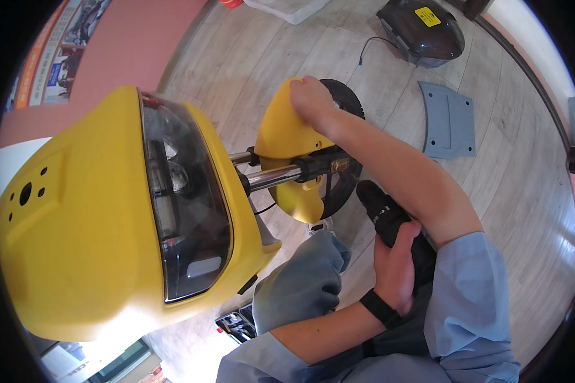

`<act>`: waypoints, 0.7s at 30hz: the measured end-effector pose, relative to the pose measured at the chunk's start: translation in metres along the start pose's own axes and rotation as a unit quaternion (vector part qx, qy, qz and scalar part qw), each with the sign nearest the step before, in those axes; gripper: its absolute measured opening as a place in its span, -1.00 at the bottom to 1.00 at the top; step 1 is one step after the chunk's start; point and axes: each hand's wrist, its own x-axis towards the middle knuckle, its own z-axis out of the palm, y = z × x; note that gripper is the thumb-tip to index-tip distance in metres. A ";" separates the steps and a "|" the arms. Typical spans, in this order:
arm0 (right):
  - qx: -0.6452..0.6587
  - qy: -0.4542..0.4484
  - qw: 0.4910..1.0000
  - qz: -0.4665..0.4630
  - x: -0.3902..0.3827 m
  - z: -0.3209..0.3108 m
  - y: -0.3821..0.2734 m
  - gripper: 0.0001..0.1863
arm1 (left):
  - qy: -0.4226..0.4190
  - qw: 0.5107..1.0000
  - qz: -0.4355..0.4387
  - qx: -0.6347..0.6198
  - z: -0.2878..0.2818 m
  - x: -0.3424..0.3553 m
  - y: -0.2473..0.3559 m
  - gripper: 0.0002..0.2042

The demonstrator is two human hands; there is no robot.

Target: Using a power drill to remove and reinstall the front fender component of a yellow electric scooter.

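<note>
My right arm reaches over to the yellow front fender [281,131] of a yellow scooter, and my right hand [312,101] is closed on the fender's upper edge beside the black tyre [345,102]; some fingers are hidden. Closer to my body, my left hand [396,268], with a black band at the wrist, grips a black power drill [393,220]. Its chuck end points toward the wheel but stands apart from it. Two chrome fork tubes [273,178] run between the wheel and the yellow front body [83,223], which carries a clear headlight [185,191].
A grey panel with corner holes [450,121] lies on the wood-look floor at the right. Beyond it rests a dark box [421,32] with a yellow label and a loose cable [370,43]. My bent knee [300,281] is below the fork, near a tool case [237,324].
</note>
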 end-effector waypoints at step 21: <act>-0.268 -0.124 0.944 -0.149 0.033 -0.004 -0.019 -0.66 | 0.029 0.999 0.002 0.015 0.021 0.006 0.012 -0.54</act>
